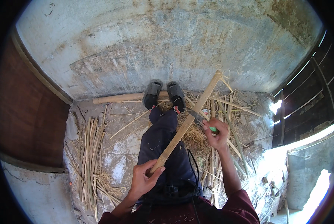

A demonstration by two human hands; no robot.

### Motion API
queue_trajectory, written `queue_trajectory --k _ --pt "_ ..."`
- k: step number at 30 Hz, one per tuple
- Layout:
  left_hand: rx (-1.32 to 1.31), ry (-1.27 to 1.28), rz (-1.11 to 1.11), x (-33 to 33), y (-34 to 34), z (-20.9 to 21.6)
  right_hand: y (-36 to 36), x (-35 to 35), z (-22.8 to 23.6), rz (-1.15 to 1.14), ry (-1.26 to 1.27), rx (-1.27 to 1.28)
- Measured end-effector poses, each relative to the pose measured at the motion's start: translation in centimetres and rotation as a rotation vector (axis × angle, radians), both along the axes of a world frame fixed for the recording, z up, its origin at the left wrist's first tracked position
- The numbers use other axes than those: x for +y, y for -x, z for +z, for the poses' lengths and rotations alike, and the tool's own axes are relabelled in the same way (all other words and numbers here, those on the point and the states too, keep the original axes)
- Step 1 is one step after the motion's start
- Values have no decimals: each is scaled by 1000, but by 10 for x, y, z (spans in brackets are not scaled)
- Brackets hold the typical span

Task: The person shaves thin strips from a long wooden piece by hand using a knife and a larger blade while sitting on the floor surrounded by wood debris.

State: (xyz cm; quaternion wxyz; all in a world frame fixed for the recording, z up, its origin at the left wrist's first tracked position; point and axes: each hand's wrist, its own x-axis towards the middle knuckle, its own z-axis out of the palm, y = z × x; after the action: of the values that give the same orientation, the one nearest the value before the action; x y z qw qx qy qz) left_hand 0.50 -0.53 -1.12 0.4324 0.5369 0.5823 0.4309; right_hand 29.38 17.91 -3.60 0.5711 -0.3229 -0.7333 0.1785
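A long split bamboo strip (179, 135) runs slantwise over my legs, from lower left up toward the wall. My left hand (144, 178) is closed around its near end. In my right hand (216, 134) is a knife (199, 116) with a green handle, gripped in closed fingers. The dark blade lies against the strip, a little beyond its middle. Loose thin shavings hang at the strip's far end.
Bundled bamboo strips (91, 149) lie on the floor at left, with more strips and curly shavings (197, 137) at right. A bamboo pole (118, 98) rests along the foot of the stained wall (167, 48). My shoes (176, 93) touch near that wall. A cable (194, 164) hangs over my lap.
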Motion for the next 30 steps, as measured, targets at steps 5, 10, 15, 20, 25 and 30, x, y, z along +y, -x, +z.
queue_trajectory --k 5,10,15,20,25,30 --pt "-47 71 16 -2 5 -2 4 -1 0 3 31 11" --pt "-45 54 15 -1 3 0 15 -20 10 157 10 -80" --pt "-36 19 -25 -1 0 2 21 -33 15 222 7 -162" --pt "-64 4 -1 1 -6 3 26 -46 18 255 -5 -200" --pt "-44 8 -9 3 -3 8 29 -43 24 219 -31 -177" --pt "-62 -6 4 -1 -2 5 17 -27 14 168 -75 -155"
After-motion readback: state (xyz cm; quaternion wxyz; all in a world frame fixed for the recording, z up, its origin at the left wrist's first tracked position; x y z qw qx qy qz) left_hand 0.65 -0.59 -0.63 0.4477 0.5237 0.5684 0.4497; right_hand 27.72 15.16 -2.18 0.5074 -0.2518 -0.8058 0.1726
